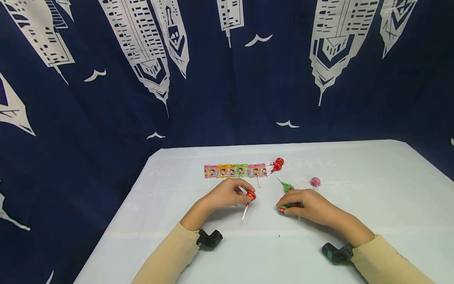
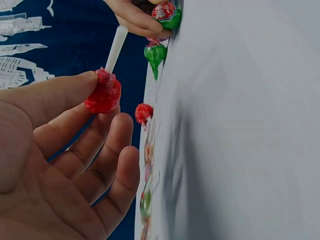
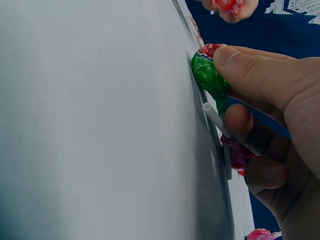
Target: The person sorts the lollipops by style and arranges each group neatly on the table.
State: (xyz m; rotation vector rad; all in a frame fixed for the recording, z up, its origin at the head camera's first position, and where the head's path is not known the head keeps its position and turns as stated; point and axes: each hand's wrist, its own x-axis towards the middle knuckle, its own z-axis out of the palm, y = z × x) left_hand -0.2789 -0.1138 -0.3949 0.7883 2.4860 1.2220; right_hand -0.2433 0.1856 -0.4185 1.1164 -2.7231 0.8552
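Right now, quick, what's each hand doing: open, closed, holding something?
Left hand: closed, pinching a red-wrapped lollipop between thumb and fingers.
Right hand: closed, pinching a green-and-red lollipop by its wrapped head.

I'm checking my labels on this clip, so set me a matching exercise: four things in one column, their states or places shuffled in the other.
Column one:
1. Left grip
2. Right grip
3. Flat packets
4. Pink lollipop

Column two:
A. holds a red-and-green lollipop
B. lies by itself, untouched
C. holds a red lollipop
D. lined up side by side towards the far edge of the table

Right pairs: 1-C, 2-A, 3-D, 4-B.
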